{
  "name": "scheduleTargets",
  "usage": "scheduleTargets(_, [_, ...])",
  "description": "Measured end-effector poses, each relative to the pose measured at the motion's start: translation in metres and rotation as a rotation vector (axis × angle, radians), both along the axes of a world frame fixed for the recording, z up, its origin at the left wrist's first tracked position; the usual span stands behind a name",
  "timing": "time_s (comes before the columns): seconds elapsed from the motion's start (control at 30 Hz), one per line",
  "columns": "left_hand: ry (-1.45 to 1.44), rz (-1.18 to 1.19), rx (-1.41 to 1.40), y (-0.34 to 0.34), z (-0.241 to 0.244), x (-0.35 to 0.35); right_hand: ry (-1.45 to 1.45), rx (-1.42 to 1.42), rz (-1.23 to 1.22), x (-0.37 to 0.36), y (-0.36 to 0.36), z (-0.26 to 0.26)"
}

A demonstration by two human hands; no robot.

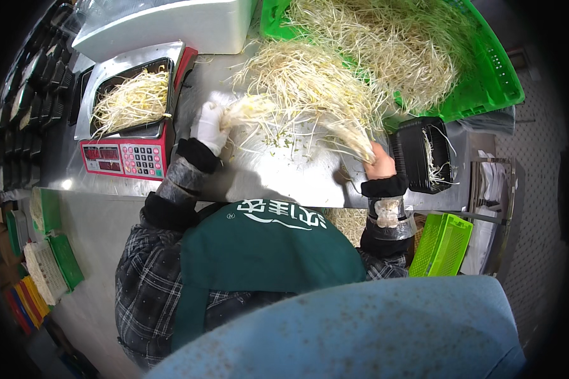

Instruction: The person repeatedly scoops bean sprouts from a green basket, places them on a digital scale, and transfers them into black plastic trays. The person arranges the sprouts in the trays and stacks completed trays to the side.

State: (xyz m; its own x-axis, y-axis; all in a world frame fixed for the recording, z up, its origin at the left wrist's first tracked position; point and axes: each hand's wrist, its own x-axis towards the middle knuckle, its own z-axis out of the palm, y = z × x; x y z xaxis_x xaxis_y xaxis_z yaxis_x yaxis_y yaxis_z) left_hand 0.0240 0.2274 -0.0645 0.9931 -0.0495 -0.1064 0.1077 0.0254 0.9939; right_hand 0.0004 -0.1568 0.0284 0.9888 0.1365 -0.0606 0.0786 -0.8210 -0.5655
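Note:
My left hand (210, 127), in a white glove, grips a small bunch of bean sprouts (249, 111) just right of the scale. Bare-fingered, my right hand (380, 162) holds a longer bunch of sprouts (353, 138) over the front of the steel table (284, 175). Between and beyond both hands lies a loose pile of bean sprouts (308, 78). A black plastic tray (169, 102) filled with sprouts rests on the platform of the red digital scale (123, 158). Close to my right hand sits a stack of black trays (408, 156) with a few sprouts in the top one.
A green crate (490, 80), tipped toward the pile, holds more sprouts. A white foam box (170, 28) stands at the back left. Many black trays (33, 104) are stacked along the far left. A lime-green basket (441, 246) is below the table's right edge.

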Motion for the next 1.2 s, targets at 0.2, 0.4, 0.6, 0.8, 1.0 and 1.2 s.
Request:
scheduleTargets(0.2, [-0.387,-0.086,0.834,-0.016,-0.019,-0.023,-0.018,0.300,-0.029,0.010,-0.025,-0.056])
scheduleTargets(0.4, [-0.600,-0.446,0.972,-0.064,0.026,-0.071,0.026,0.394,0.045,0.016,0.074,-0.014])
scheduleTargets(0.6, [-0.357,-0.440,1.026,-0.028,0.067,-0.094,-0.102,0.020,0.347,0.003,0.056,-0.051])
scheduleTargets(0.8, [-0.607,-0.286,0.966,-0.076,0.052,-0.052,-0.169,-0.057,0.396,-0.020,0.127,-0.053])
scheduleTargets(1.0, [-0.397,-0.231,1.023,-0.051,0.057,-0.064,-0.071,-0.261,0.285,-0.011,0.135,-0.042])
scheduleTargets(1.2, [-0.067,-0.108,1.313,-0.033,0.042,-0.107,0.096,0.378,0.180,0.022,0.083,-0.066])
